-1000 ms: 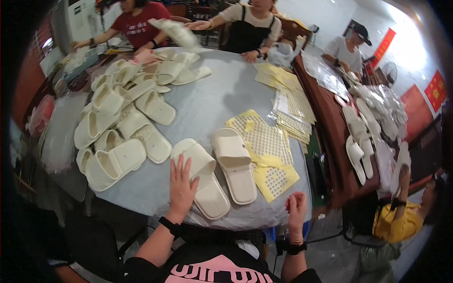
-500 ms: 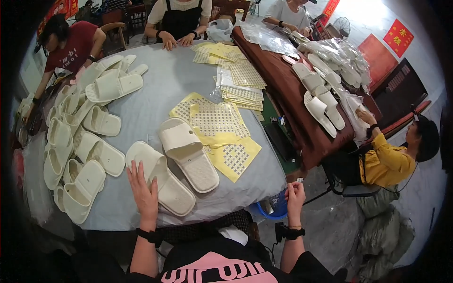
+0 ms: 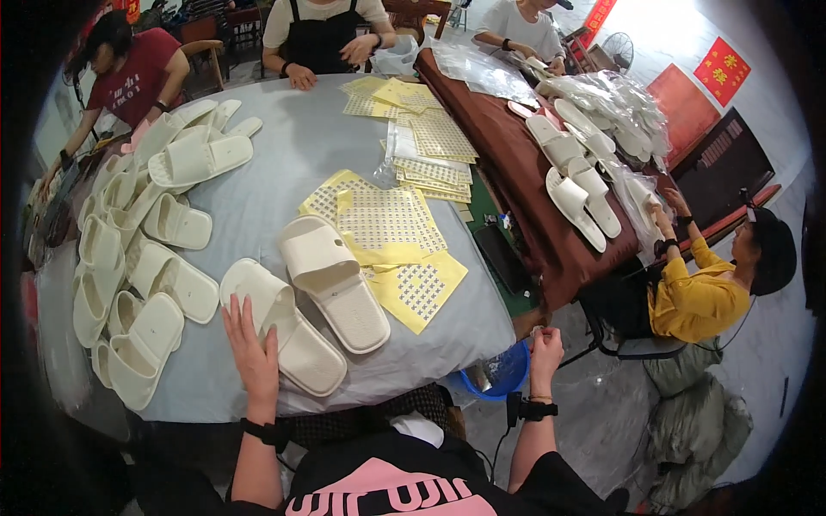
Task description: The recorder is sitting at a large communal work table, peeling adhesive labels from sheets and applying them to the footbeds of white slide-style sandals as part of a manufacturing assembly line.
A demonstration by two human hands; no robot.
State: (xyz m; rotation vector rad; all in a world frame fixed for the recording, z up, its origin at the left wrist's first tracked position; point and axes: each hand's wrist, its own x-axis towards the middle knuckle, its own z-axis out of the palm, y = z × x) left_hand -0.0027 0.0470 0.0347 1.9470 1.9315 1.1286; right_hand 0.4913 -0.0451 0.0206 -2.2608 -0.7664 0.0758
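A pair of cream open-toed slippers lies in front of me, a nearer slipper (image 3: 301, 348) and a second slipper (image 3: 344, 297) just to its right. My left hand (image 3: 251, 357) rests against the nearer slipper's left side, fingers stretched and apart. Off the table's right front edge, my right hand (image 3: 546, 351) is closed in a pinch. A small pale sticker (image 3: 539, 329) shows at its fingertips, mostly hidden. Beyond the pair, yellow sticker sheets (image 3: 419, 291) printed with rows of small dark marks lie partly under the right slipper.
A heap of cream slippers (image 3: 155, 267) covers the table's left side. More sticker sheets (image 3: 430, 159) are stacked farther back. A blue bin (image 3: 497, 378) stands below the right edge. Several co-workers sit or stand around; a brown-covered table (image 3: 516, 181) holds bagged slippers.
My right hand has turned slightly, so less of the sticker shows. My left hand stays on the slipper. Across the table a co-worker's hand has lifted; the person in yellow has raised a hand.
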